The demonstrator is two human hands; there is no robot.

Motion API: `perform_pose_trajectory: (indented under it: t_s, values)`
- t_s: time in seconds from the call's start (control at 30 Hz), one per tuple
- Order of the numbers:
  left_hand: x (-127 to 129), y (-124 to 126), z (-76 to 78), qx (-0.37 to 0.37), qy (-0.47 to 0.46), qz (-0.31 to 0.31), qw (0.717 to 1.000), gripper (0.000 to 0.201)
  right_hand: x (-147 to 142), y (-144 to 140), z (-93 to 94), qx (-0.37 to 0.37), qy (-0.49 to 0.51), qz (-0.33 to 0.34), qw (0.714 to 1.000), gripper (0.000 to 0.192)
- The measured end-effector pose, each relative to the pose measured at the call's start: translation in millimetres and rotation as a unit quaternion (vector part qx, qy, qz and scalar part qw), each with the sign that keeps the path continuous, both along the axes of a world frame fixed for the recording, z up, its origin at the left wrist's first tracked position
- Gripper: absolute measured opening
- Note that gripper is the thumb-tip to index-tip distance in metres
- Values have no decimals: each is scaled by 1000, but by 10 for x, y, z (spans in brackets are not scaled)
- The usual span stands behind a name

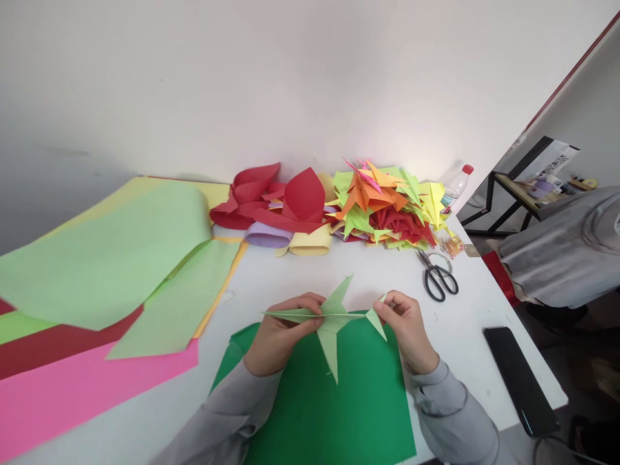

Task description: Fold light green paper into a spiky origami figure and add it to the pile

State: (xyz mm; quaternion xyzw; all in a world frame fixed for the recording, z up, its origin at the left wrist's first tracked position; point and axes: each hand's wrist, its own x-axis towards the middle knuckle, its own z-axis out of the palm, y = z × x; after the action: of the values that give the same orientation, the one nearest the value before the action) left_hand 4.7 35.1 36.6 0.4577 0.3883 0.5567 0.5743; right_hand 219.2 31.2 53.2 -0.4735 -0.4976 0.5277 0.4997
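Holding a light green folded paper crane (333, 320) above a dark green paper sheet (339, 400) on the white table (290, 271), the left hand (281, 332) pinches one long thin point of it and the right hand (407, 326) pinches the opposite tip, both with fingers closed on the paper. Behind them lie black-handled scissors (438, 276) and a pile of folded colourful paper figures (387, 206). A black phone (520, 378) is near the right table edge, probably face up.

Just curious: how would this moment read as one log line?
left hand: pinches paper crane | right hand: pinches its other tip | under: green sheet
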Motion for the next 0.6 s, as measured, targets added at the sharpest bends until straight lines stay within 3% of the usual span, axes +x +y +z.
perform_pose_trajectory:
  t_s: [0.17,0.33,0.6]
  values:
    - [-7,7,-19,7,3,-4,1000,13,20,24,2,-12,4,-10,1000,39]
    - [-16,12,-49,3,5,0,1000,12,22,31,-7,-17,22,-28,999,30]
    - [-10,15,-27,-30,-19,10,999,15,45,68,-31,-38,72,-55,995,34]
